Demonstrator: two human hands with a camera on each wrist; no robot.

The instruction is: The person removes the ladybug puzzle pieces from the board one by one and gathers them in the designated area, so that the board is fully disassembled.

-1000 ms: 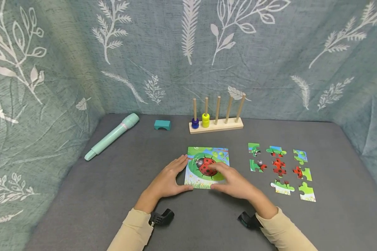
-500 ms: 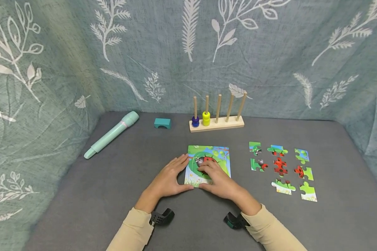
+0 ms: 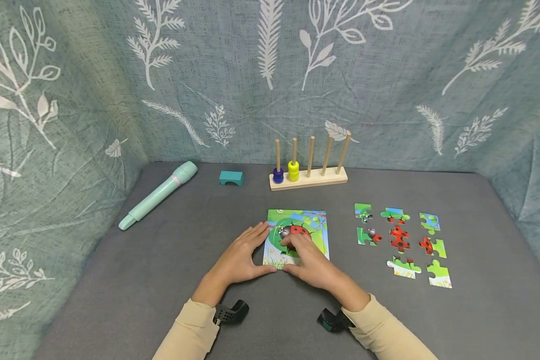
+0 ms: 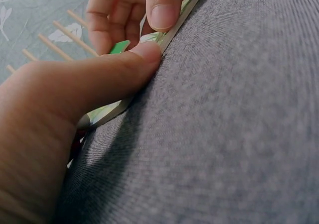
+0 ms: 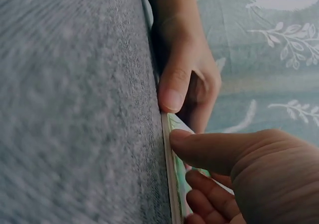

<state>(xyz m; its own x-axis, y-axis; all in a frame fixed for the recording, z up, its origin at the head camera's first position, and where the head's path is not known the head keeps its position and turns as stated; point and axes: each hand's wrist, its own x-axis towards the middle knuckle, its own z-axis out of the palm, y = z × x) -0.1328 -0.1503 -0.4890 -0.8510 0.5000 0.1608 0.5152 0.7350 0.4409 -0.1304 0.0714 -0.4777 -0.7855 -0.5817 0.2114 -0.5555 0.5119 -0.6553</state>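
A square ladybug puzzle board [image 3: 297, 216] lies flat on the grey table in the head view. My left hand [image 3: 239, 256] braces its near left corner, fingers straight along the left edge and thumb on the front edge. Over the board's lower left part, my right hand [image 3: 314, 262] has its thumb close to the left thumb and its fingers bent. In the left wrist view, a puzzle piece with a green tip [image 4: 119, 47] shows at the right fingertips. Most of this piece is hidden by the fingers.
Several loose ladybug puzzle pieces [image 3: 399, 238] lie in rows to the right. Behind the board stands a wooden peg stacker [image 3: 315, 180] with blue and yellow rings. A teal arch block [image 3: 231, 177] and a mint tube-shaped object [image 3: 158, 196] lie at the back left.
My right hand has moved left across the board, its thumb coming near the left thumb, and its fingers have bent further. The left hand has stayed at the corner.
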